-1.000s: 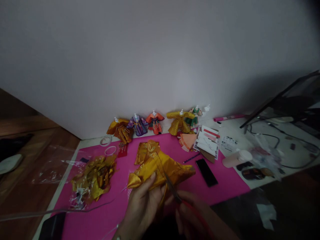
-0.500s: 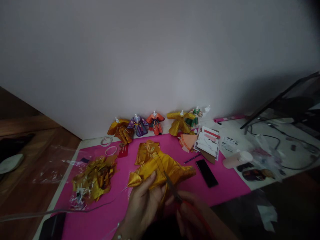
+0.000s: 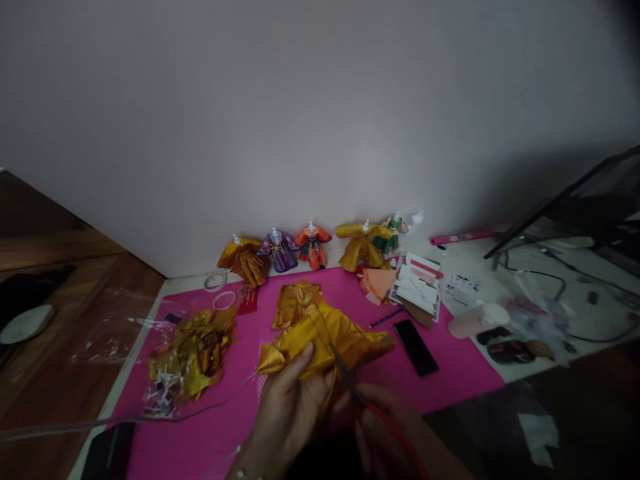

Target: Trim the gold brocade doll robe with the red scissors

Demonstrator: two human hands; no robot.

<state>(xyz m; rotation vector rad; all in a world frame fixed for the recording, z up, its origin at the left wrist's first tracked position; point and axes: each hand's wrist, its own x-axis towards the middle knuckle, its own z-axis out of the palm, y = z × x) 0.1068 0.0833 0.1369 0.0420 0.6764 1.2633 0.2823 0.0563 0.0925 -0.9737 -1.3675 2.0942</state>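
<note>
Over the middle of the pink mat [image 3: 440,393]: one gold garment [image 3: 345,333], spread wide, its near part held up by the left hand [image 3: 285,407].
Left hand: pinched the gold cloth, thumb on top and fingers underneath.
Right hand [image 3: 385,417]: was wrapped round the red handles of one pair of scissors [image 3: 346,377]; I could not tell how far the blades were parted.
Blade tips: pointed far and left, against the gold cloth as far as could be seen.
Far row by the wall: five small costumes on white stands; from left to right, one brown-gold costume [image 3: 245,260], one purple costume [image 3: 278,252], one orange costume [image 3: 313,247], one yellow-gold costume [image 3: 364,245] and one green costume [image 3: 391,240] partly behind it.
Left side: one heap of gold pieces [image 3: 200,347] lay by clear plastic, with two white rings [image 3: 225,293] beyond it and one red card [image 3: 248,301] just right of them.
Near left corner: held one black case [image 3: 109,450].
Right side: one dark phone [image 3: 416,347] lay flat on the mat; one pale bottle [image 3: 475,320] lay on its side farther right.
Far right: one pink roll [image 3: 463,237] lay close to the wall.
</note>
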